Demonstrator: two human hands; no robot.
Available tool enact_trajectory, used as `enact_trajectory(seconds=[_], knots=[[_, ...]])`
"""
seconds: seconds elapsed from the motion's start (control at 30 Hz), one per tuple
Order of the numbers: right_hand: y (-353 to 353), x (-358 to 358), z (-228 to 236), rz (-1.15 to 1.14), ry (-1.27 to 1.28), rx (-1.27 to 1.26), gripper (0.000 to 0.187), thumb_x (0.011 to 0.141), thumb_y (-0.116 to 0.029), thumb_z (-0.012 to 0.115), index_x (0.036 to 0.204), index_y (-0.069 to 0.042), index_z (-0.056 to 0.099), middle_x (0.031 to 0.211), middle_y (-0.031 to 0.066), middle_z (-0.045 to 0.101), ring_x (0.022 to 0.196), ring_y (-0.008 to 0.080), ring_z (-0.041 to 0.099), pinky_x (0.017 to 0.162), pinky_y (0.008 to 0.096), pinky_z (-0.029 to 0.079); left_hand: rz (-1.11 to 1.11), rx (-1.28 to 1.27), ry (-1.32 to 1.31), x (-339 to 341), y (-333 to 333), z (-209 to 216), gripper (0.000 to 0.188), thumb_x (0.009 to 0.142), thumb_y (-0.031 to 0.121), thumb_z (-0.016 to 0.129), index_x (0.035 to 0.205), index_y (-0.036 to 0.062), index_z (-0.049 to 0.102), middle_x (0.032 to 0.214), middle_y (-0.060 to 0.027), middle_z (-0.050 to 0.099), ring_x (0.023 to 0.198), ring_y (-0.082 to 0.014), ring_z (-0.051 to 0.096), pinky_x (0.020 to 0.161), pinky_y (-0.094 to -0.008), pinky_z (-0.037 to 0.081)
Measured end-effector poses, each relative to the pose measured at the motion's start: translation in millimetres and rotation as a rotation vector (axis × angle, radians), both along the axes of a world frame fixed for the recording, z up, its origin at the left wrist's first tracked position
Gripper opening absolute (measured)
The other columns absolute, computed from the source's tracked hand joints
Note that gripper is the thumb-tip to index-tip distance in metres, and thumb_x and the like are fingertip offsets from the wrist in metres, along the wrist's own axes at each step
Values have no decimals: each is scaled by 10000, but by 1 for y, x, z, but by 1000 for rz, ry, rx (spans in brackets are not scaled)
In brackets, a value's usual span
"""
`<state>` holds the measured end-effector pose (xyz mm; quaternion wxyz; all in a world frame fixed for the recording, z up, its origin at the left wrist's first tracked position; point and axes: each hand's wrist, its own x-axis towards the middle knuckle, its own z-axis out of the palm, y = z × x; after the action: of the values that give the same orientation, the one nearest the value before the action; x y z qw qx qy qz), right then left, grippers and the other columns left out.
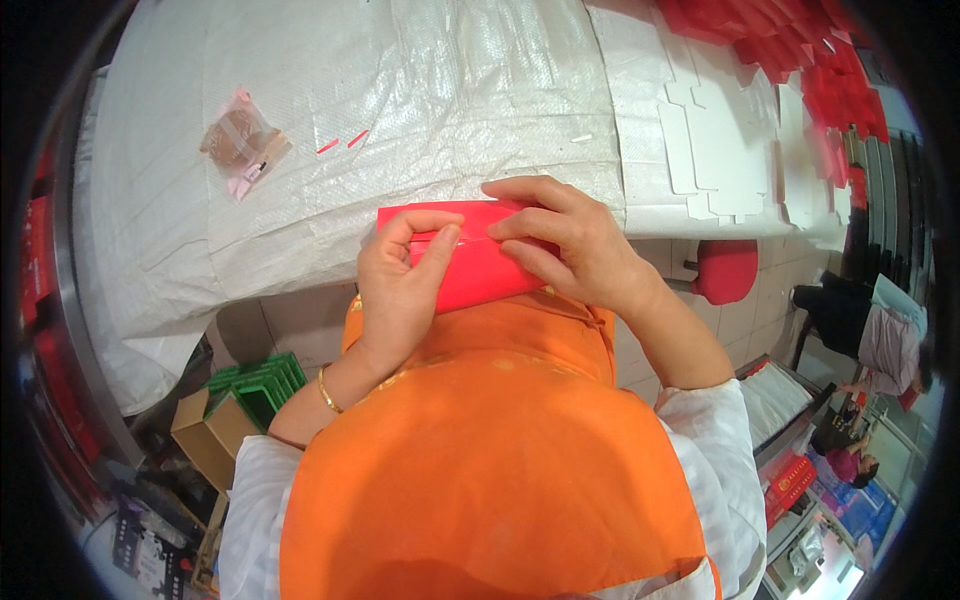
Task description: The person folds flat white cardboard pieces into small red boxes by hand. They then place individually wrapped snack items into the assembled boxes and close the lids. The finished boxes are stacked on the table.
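A red folded card piece point(490, 275), flat-faced with a seam across its upper part, lies against the table's front edge, close to my orange apron. My left hand point(400, 275) holds its left side, thumb and forefinger pinched together at the seam. From the right, my right hand point(580, 240) grips the same piece; its bent fingers rest over the upper right part and the tips touch the seam. A short whitish strip point(470, 240) shows along the seam between both hands. The underside of the red piece is hidden.
White woven sheeting point(480, 90) covers the table. On it lie a wrapped brown round item point(238, 138) and two thin red strips point(343, 142). White card blanks point(715, 150) and piled red pieces point(770, 35) occupy the right. Below stand a red stool point(727, 272) and a cardboard box point(205, 430).
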<state>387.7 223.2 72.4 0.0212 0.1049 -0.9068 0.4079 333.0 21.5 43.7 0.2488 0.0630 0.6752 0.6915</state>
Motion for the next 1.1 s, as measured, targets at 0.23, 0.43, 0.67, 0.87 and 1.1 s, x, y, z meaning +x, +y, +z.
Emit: enact_trajectory(seconds=[0.23,0.43,0.67,0.87,1.1], knots=[[3,3,9,-5,-97,-92,186,848,-44,673,1033,-59,682,1196,117,625,1001,246,644,819,328,530,-130,-42,138,-3,-4,14,147,910,42,635,1045,-4,666,989,-45,681,925,-102,600,852,-245,467],[3,1,11,52,-104,-102,191,865,-59,657,1056,-59,663,1159,114,639,997,267,638,830,340,520,-273,-31,151,-3,-10,9,215,911,30,616,1124,17,644,1067,-49,671,961,-110,612,870,-255,474],[6,-3,11,94,-134,-149,219,884,-65,636,1102,-54,653,1159,121,639,1003,282,634,848,346,514,27,318,-69,16,-20,10,417,913,-69,571,1297,31,441,1078,-104,622,932,-108,608,766,-235,498],[6,2,10,77,-132,-108,357,866,-10,618,1192,-143,678,1214,105,621,1007,265,622,850,338,514,-10,111,202,19,-35,-1,264,902,-83,603,1132,17,521,1004,-69,631,808,-45,577,658,-190,461],[5,4,12,94,-127,-41,421,841,5,623,1205,-199,684,1259,72,608,1011,269,607,861,356,509,72,90,144,19,-28,7,235,903,-85,602,1114,11,567,929,-27,648,750,-25,570,631,-175,450]])
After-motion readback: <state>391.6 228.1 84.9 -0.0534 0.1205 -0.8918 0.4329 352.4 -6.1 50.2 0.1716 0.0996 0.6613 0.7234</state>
